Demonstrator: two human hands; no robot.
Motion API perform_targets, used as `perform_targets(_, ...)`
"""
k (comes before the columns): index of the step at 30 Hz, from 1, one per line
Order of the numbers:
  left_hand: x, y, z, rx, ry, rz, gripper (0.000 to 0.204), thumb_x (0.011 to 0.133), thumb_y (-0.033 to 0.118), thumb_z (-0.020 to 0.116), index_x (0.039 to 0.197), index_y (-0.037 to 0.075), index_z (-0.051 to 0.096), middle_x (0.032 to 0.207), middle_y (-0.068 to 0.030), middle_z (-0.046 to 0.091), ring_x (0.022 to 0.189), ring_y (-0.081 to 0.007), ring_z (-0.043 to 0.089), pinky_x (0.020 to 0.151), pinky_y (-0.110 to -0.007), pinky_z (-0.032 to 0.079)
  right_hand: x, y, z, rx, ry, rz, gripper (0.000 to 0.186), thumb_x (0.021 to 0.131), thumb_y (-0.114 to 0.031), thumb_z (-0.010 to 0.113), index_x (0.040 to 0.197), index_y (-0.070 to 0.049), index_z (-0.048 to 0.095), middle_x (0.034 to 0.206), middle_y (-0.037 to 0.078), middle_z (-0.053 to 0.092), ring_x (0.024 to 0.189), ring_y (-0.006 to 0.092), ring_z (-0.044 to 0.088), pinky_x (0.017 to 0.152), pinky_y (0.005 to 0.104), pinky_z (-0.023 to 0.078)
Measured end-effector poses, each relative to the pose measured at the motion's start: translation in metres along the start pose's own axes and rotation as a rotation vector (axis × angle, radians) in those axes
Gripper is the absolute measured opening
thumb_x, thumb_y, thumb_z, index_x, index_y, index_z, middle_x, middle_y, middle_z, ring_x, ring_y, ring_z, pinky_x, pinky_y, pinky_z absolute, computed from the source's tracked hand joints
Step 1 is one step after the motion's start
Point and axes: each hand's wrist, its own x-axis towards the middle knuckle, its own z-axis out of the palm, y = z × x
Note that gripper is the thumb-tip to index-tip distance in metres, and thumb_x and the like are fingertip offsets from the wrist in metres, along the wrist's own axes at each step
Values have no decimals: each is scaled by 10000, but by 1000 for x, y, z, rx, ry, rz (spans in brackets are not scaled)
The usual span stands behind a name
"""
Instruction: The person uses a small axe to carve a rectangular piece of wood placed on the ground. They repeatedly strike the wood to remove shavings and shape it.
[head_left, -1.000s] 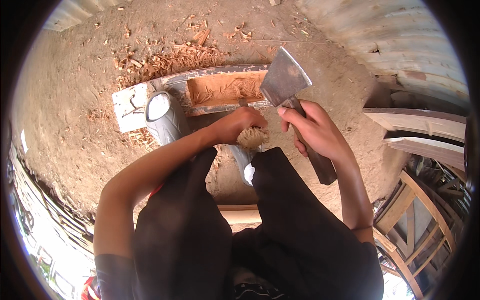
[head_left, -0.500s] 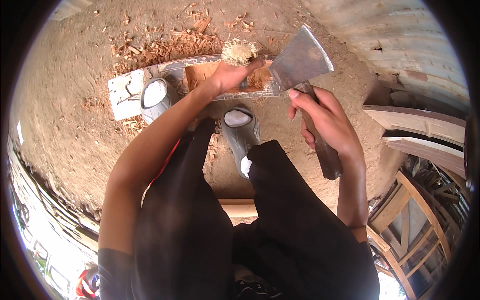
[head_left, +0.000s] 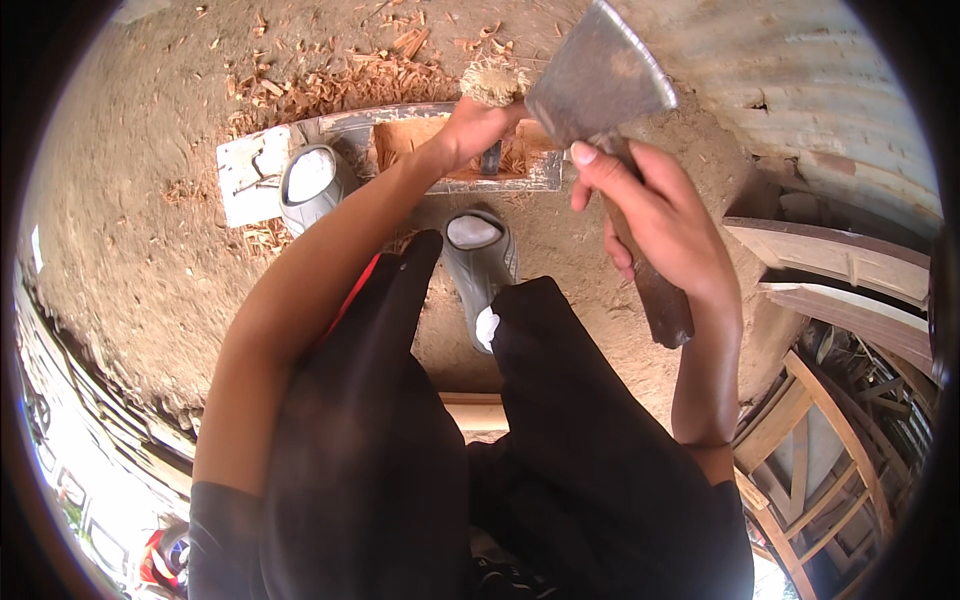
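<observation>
My left hand (head_left: 472, 132) is wrapped round a chisel whose frayed, mushroomed wooden end (head_left: 494, 84) sticks up above the fist. Below the fingers its dark metal blade (head_left: 491, 158) reaches into a hollow in a long wooden workpiece (head_left: 345, 124) with worn, flaking paint; the tip is hard to make out. My right hand (head_left: 655, 215) grips the dark handle of a hatchet (head_left: 603, 80), just right of the chisel. The hatchet's broad metal head is raised, its bright edge facing up and right, apart from the chisel.
Wood chips (head_left: 370, 90) lie on the dirt floor beyond the workpiece. My grey shoes (head_left: 480, 255) stand close to its near side. Corrugated metal sheeting (head_left: 800, 90) runs along the right, with wooden panels (head_left: 840, 255) and a curved wooden frame (head_left: 830, 430) below it.
The hatchet has risen slightly, its head moving up and nearer the chisel's top. My left hand and the chisel have shifted a little right and up.
</observation>
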Motion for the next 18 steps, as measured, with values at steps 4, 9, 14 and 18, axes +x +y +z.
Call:
perform_targets(4,-5,12,5,-21,-14,42,400,905,278,720,1202,17,656,971,-88,698,793,-166,602,720,-346,526,0,-25,-3,-6,88,-128,440,1019,-440,586,917,-12,588,833,79,627,407,98,485,369,251,369)
perform_targets(9,-8,10,16,-1,59,368,402,920,186,697,1287,45,609,1181,-104,680,1029,-219,640,891,-365,531,16,-39,4,-37,135,-192,453,1019,-447,582,914,-6,588,820,76,615,425,100,498,377,262,383)
perform_targets(14,-11,8,19,-85,-37,433,500,938,391,651,1309,57,626,1217,-153,683,1143,-240,639,983,-378,508,54,4,12,-90,-7,-70,422,1029,-412,571,894,-13,573,777,41,566,427,101,496,378,270,386)
perform_targets(18,-16,9,13,-79,-23,361,406,934,146,689,1310,36,584,1242,-129,657,1168,-255,614,1028,-378,488,50,-16,5,-191,-27,36,374,1045,-352,546,858,-28,544,710,20,524,427,93,492,376,263,378)
